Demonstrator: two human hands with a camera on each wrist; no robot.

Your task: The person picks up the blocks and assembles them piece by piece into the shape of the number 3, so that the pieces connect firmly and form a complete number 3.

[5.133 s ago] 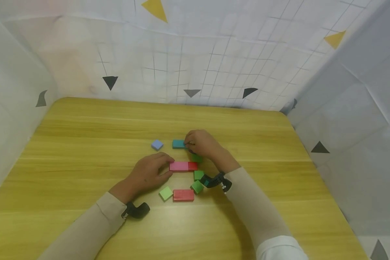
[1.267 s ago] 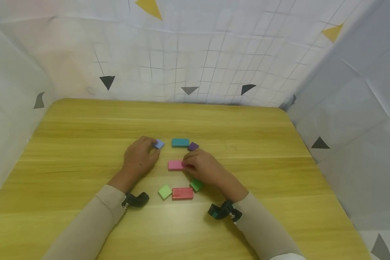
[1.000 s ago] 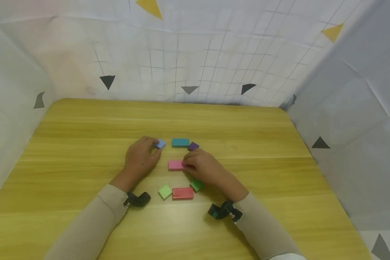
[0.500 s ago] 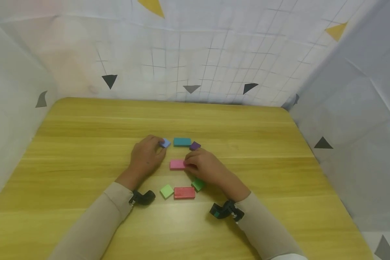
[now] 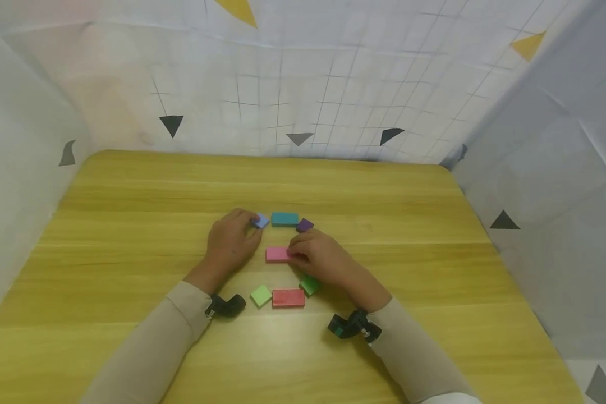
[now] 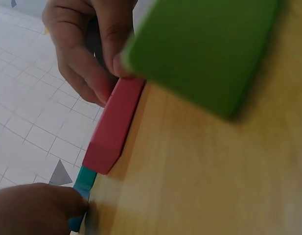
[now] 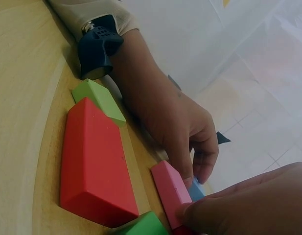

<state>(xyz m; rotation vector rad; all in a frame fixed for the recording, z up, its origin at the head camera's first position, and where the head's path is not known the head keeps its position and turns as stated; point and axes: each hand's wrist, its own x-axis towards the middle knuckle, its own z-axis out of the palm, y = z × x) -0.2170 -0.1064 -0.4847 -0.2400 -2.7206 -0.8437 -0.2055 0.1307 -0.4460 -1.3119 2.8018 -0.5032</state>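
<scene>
My left hand (image 5: 230,240) pinches a light blue block (image 5: 261,220) from its left side, just left of a teal block (image 5: 285,219). My right hand (image 5: 320,258) grips the right end of a pink block (image 5: 276,255), thumb and fingers on either side. In the right wrist view, a bit of red (image 7: 182,230) shows beneath the right fingertips, at the end of the pink block. Touching the teal block's right end is a tilted purple block (image 5: 305,225). The area under the right palm is hidden.
Nearer the person lies a red block (image 5: 288,298), with a light green block (image 5: 261,296) turned cornerwise at its left and a green block (image 5: 310,285) at its right. White patterned sheets (image 5: 303,78) stand around the wooden table (image 5: 131,185).
My left hand has left the pink block and slid the light blue block right, toward the teal one. My right hand has come down from the teal block to the pink one, now holding still.
</scene>
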